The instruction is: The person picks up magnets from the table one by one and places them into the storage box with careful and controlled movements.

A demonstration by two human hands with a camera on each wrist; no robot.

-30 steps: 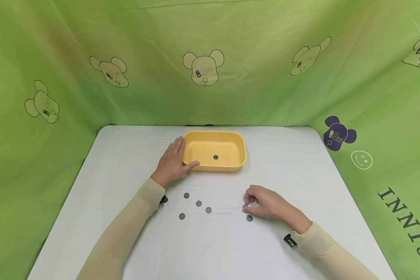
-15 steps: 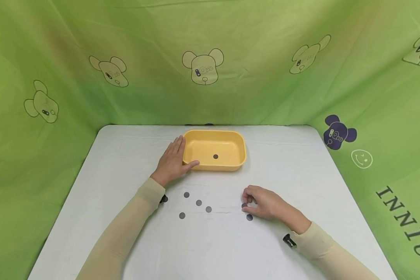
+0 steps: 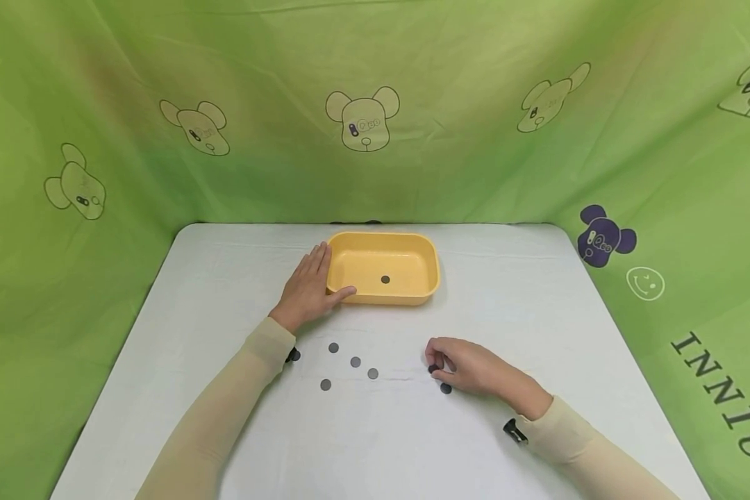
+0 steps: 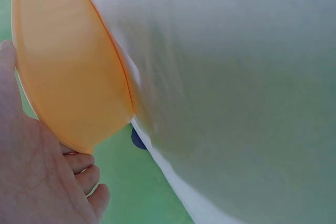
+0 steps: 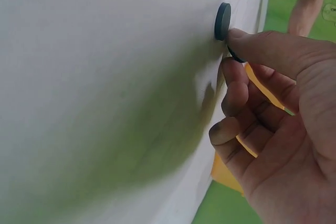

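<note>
Dark disc point(image 3: 434, 368) pinched in right hand point(image 3: 469, 368), white table point(image 3: 537, 312), green bear-print curtain point(image 3: 475, 125)

A small, flat, dark grey disc point(image 3: 434, 369) is pinched at the fingertips of the right hand point(image 3: 471, 368), low over the white tabletop point(image 3: 537, 312), near the front right of the yellow tub point(image 3: 428, 260). A second disc like it point(image 3: 446, 389) lies flat on the tabletop just in front of that hand. The tub is shallow, rectangular with rounded corners, stands upright with the left hand point(image 3: 306, 288) resting against its left end, and holds one disc point(image 3: 385, 280) on its floor.
</note>
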